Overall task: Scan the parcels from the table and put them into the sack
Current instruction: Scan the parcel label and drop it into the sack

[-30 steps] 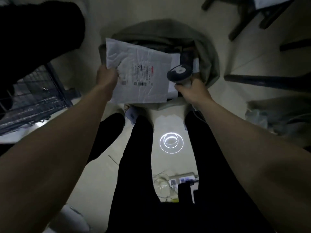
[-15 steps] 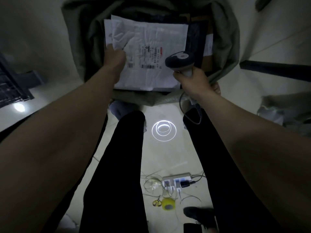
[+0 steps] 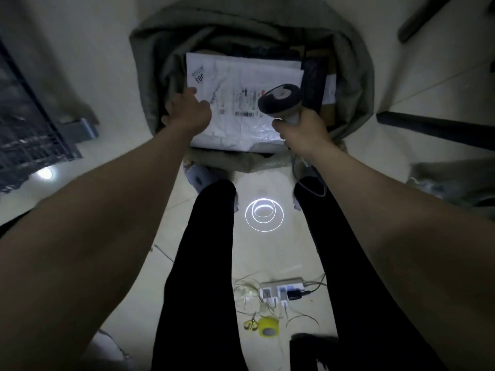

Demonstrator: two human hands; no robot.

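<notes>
A white poly-mailer parcel (image 3: pixel 241 124) with a barcode label lies flat in the mouth of the grey-green sack (image 3: pixel 150 62) on the floor, on top of other parcels. My left hand (image 3: pixel 187 113) rests on the parcel's left edge with its fingers loosely spread, not gripping it. My right hand (image 3: pixel 302 132) grips the handle of a grey barcode scanner (image 3: pixel 281 100), whose head hovers over the right part of the parcel. A dark flat parcel (image 3: pixel 313 81) and a brown box (image 3: pixel 328 113) show in the sack at the right.
My legs stand just before the sack. On the floor behind my feet lie a power strip (image 3: pixel 281 287) with cables, a yellow tape roll (image 3: pixel 267 327) and scissors (image 3: pixel 250 324). A wire cage (image 3: pixel 26 124) stands left, a dark furniture leg (image 3: pixel 442 132) right.
The parcel went down from above the sack's mouth into the sack. My left hand, which gripped its left edge, has loosened and now lies on it. The scanner stayed in my right hand.
</notes>
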